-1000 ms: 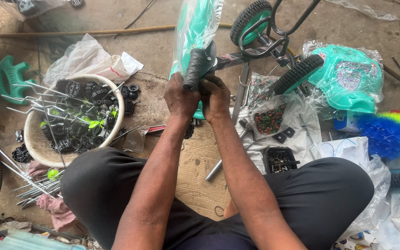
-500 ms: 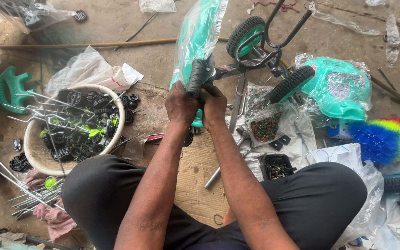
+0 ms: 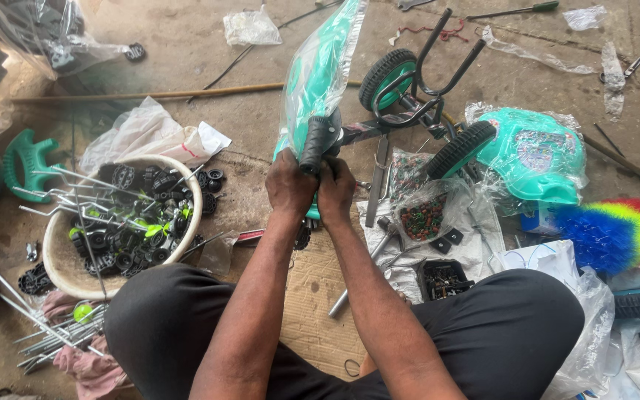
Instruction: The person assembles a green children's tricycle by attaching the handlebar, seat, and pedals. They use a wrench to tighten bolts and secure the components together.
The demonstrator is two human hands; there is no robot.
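Left hand [image 3: 289,185] and right hand [image 3: 336,187]: side by side, fingers curled shut around the lower end of the black handlebar grip [image 3: 318,141], scene centre. Plastic-wrapped teal part [image 3: 318,70] stands touching behind. White basin [image 3: 59,261] of small parts at left; tricycle frame [image 3: 416,104] close right. Bare concrete lies far.

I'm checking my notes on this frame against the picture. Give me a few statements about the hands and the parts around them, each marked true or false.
1. Both hands, left hand and right hand, grip the black handlebar grip. True.
2. The white basin sits at the person's right. False: it is at their left, holding black wheels and metal rods.
3. The teal part above the hands is wrapped in clear plastic. True.
4. The rainbow brush lies inside the basin. False: it lies on the floor at the right.
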